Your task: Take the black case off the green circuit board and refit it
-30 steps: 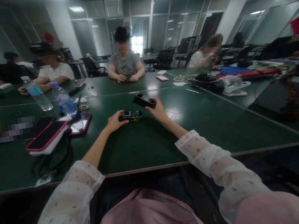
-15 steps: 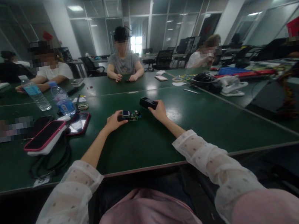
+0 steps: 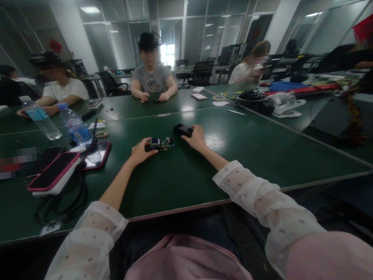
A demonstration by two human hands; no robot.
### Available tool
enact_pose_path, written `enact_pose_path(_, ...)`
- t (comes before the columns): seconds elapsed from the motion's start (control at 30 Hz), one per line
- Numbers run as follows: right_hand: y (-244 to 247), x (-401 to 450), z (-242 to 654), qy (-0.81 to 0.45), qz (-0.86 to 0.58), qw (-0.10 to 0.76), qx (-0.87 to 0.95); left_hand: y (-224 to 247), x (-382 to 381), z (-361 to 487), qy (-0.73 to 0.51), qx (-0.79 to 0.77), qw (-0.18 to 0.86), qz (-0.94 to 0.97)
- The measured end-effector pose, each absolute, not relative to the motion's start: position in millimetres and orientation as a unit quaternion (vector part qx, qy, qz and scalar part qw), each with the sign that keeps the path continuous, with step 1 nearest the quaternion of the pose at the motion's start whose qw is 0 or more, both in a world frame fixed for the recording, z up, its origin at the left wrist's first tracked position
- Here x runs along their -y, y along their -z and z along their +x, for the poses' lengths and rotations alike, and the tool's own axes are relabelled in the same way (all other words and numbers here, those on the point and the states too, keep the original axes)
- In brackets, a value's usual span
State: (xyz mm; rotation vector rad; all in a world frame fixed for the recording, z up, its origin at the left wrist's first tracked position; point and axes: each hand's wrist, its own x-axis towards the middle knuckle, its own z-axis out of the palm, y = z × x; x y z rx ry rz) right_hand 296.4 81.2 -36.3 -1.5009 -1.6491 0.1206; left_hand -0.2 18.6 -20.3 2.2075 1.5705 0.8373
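While the left grip [image 3: 140, 152] closes on the dark left end of the board [image 3: 164, 144], the right grip [image 3: 197, 137] has the black case [image 3: 184, 130] pinched at its near right end. The board sits just right of the left grip, over the table [image 3: 178, 178], its small screen [image 3: 155, 141] facing up beside the fingers and its bare parts reaching toward the case. The two pieces are near each other but apart; whether either one touches the table, I can't tell.

Looks like a light, stiff board, that one, and probably the fragile half: the edges and that dark end are the place to hold it, thumb and fingers off the screen and the small parts. The case looks rigid and easy to handle, perhaps a touch slippery if it's smooth plastic, so a hold on both long sides should suit it.

Out left of the left grip, there's a pink-edged phone [image 3: 54, 171] and a second phone [image 3: 96, 156], with two bottles [image 3: 76, 128] farther off. Beyond the right grip, over to its right, lies a pen [image 3: 236, 113].
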Motion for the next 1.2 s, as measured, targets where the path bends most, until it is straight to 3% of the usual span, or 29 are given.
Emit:
enact_pose_path(0.27, 38, -84, 299, -0.047, -0.616, 0.42, 0.665, 20, -19, 0, -0.291, -0.55, 0.157, 0.767)
enact_pose_path(0.4, 35, -89, 299, -0.097, -0.601, 0.453, 0.651, 20, -20, -1, -0.291, -0.55, 0.155, 0.767)
enact_pose_path(0.63, 16, -76, 282, -0.259, -0.415, 0.532, 0.692, 19, -19, -1, -0.289, -0.551, 0.147, 0.769)
enact_pose_path(0.83, 6, -54, 265, -0.274, -0.326, 0.474, 0.771, 21, -21, -1, -0.288, -0.551, 0.139, 0.77)
enact_pose_path(1.2, 14, -50, 259, -0.252, -0.319, 0.44, 0.8, 25, -23, -1, -0.294, -0.558, 0.138, 0.764)
